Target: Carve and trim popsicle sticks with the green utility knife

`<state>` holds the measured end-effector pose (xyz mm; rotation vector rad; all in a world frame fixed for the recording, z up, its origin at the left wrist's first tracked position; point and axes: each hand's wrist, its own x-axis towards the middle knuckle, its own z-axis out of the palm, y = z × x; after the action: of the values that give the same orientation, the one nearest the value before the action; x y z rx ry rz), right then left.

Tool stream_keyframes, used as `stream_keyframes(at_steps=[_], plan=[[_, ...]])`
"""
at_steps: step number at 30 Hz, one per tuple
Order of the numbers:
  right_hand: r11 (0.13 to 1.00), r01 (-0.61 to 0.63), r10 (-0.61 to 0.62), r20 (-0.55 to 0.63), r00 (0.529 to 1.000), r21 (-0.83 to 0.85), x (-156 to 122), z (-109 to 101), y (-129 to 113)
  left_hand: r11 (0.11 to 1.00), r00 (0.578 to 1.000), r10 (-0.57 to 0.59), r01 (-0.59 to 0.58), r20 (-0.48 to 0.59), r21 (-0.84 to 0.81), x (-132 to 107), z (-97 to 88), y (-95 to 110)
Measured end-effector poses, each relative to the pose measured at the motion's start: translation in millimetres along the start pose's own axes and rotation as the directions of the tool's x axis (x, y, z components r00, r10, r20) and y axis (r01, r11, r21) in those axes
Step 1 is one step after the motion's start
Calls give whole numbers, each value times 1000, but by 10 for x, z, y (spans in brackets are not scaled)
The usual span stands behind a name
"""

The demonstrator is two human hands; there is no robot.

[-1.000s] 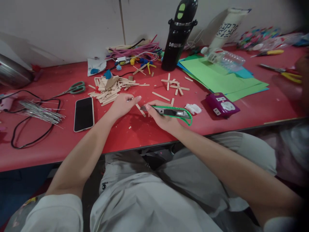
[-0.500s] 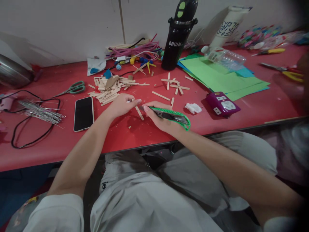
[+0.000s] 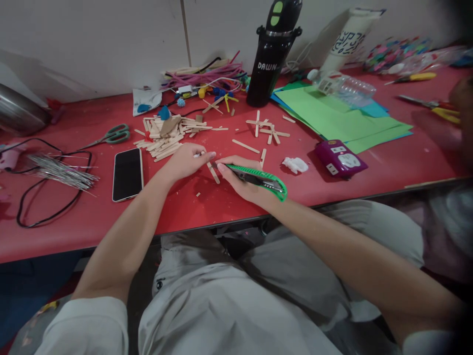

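Black bottle (image 3: 269,66), lidded — beyond hands (image 3: 185,162)

Left hand (image 3: 187,161) is covering the far end of the stick (image 3: 214,174), and the tip of the cutter (image 3: 260,177) beside it is looking too fuzzy to tell if it's touching. Way left of that hand, a steel container (image 3: 20,111) is running off the edge; far right of it, somebody's blurry hand or arm (image 3: 465,101) is getting cut off.

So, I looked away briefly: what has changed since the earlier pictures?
The right hand shifted slightly left; the rear end of its green knife swung nearer the person. The near end of the stick moved slightly closer too. Nothing was let go; the phone stayed put.
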<state>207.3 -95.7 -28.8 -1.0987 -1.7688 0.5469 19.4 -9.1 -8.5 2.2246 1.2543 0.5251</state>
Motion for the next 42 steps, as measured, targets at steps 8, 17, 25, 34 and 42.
stream_keyframes(at_steps=[8,17,25,34,42], plan=[[995,89,-87,-48,995,40,-1,54,52,1000,1000,9,-9,-9,18,8,10,-15],[991,109,-105,-45,993,81,15,77,14,999,1000,10,-10,-21,37,11,14,15],[990,81,-77,-43,996,113,10,108,15,1000,1000,12,-12,-19,4,9,40,8],[988,83,-79,-37,996,129,3,122,18,1000,1000,-4,4,-18,-22,2,38,46],[986,110,-105,-43,994,125,17,139,71,1000,1000,-7,7,-14,9,17,38,27]])
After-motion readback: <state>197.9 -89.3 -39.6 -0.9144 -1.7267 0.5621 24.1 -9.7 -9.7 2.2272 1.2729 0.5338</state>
